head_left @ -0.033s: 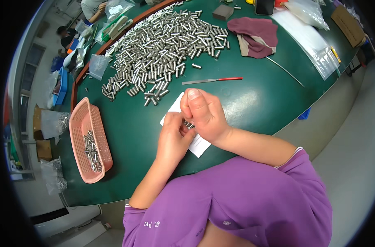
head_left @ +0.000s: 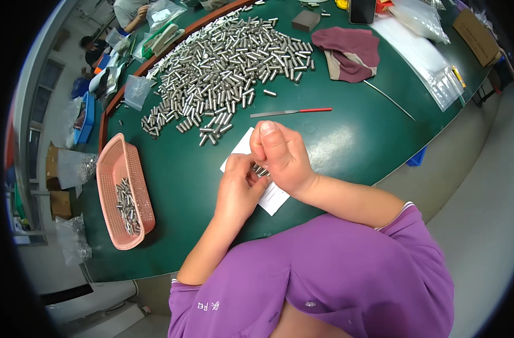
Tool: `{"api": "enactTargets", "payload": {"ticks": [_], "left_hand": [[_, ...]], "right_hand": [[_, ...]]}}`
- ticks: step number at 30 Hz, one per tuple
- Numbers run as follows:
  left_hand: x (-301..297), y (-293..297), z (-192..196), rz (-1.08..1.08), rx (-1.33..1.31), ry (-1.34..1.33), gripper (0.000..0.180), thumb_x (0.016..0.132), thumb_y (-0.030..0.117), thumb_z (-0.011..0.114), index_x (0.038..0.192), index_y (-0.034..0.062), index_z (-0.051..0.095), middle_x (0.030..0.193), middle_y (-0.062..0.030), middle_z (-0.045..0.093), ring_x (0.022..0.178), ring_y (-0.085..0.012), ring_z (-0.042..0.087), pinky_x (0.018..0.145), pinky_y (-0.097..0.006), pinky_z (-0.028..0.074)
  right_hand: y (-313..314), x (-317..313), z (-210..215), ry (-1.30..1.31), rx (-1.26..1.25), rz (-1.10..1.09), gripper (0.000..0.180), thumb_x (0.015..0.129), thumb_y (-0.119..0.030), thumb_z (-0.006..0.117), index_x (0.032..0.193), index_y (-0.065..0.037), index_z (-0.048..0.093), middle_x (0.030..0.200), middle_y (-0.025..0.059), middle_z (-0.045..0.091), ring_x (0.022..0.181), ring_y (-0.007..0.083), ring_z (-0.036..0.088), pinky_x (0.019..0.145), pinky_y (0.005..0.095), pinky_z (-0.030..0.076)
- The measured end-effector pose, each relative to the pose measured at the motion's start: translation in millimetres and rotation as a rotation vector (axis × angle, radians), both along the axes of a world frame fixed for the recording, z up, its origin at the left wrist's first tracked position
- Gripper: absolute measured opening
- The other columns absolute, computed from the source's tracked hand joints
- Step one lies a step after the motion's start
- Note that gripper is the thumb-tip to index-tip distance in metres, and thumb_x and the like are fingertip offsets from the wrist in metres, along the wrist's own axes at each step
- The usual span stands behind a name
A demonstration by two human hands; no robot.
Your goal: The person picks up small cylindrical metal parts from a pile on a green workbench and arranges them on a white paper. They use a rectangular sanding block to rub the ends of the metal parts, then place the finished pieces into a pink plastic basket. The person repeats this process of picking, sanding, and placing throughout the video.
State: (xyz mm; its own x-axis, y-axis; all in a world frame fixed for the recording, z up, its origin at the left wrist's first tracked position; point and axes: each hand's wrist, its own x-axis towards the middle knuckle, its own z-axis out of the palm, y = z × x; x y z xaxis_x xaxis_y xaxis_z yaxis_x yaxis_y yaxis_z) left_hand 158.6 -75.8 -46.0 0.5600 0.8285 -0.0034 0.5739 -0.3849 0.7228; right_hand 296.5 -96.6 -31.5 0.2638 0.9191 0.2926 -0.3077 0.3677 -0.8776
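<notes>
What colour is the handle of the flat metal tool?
The slim handle is red, best seen in the head view.

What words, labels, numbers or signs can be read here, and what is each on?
Purple short-sleeved fabric shirt: white characters, not copied out here; tiny dark print, too small to read.
White rectangular paper sheet: faint printed lines, too small to read.
Co-worker's pale grey fabric shirt: dark lettering, small and partly hidden, not copied out.

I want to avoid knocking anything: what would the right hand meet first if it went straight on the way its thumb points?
Probably the red-handled file, lying just ahead of the right hand; depth is unclear, and the hand might pass above it.
</notes>
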Motion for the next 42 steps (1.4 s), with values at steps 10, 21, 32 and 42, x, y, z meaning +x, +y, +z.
{"api": "enactTargets", "payload": {"ticks": [10, 21, 32, 42], "left_hand": [[-3, -5, 4, 0.005, -0.017, -0.085, 0.044, 0.075, -0.002, 0.073, 0.117, -0.0010, 0.059, 0.102, -0.0088, 0.052, 0.076, -0.0134, 0.057, 0.071, -0.027, 0.051], [-2, -4, 0, -0.086, 0.045, -0.048, 0.044, 0.075, -0.005, 0.067, 0.118, 0.0026, 0.060, 0.107, -0.0093, 0.054, 0.087, -0.0206, 0.058, 0.078, -0.032, 0.050], [-15, -15, -3, -0.031, 0.234, 0.018, 0.057, 0.076, 0.007, 0.073, 0.129, 0.0042, 0.052, 0.110, -0.0100, 0.055, 0.095, -0.0253, 0.057, 0.085, -0.037, 0.049], [-18, -20, -7, -0.023, 0.165, -0.019, 0.063, 0.077, 0.008, 0.073, 0.135, 0.0045, 0.047, 0.100, -0.0075, 0.058, 0.085, -0.0223, 0.057, 0.078, -0.036, 0.050]], "right_hand": [[-9, 39, 8, -0.203, 0.258, -0.119, 0.047, 0.103, -0.033, 0.047, 0.067, -0.004, 0.049, 0.059, 0.0033, 0.044, 0.056, 0.0111, 0.044, 0.053, 0.0275, 0.039], [-3, 92, -29, -1.536, 0.223, -0.239, 0.022, 0.079, -0.022, 0.069, 0.066, -0.010, 0.055, 0.072, 0.0042, 0.055, 0.071, 0.0233, 0.060, 0.059, 0.0380, 0.048], [-6, 68, -11, -1.390, 0.130, 0.195, 0.032, 0.075, -0.010, 0.066, 0.107, -0.010, 0.065, 0.105, 0.0049, 0.060, 0.107, 0.0260, 0.052, 0.094, 0.0429, 0.039], [-18, 47, -4, -1.354, -0.015, 0.291, 0.032, 0.076, -0.017, 0.069, 0.107, -0.009, 0.064, 0.091, 0.0056, 0.062, 0.094, 0.0274, 0.056, 0.085, 0.0432, 0.044]]}}
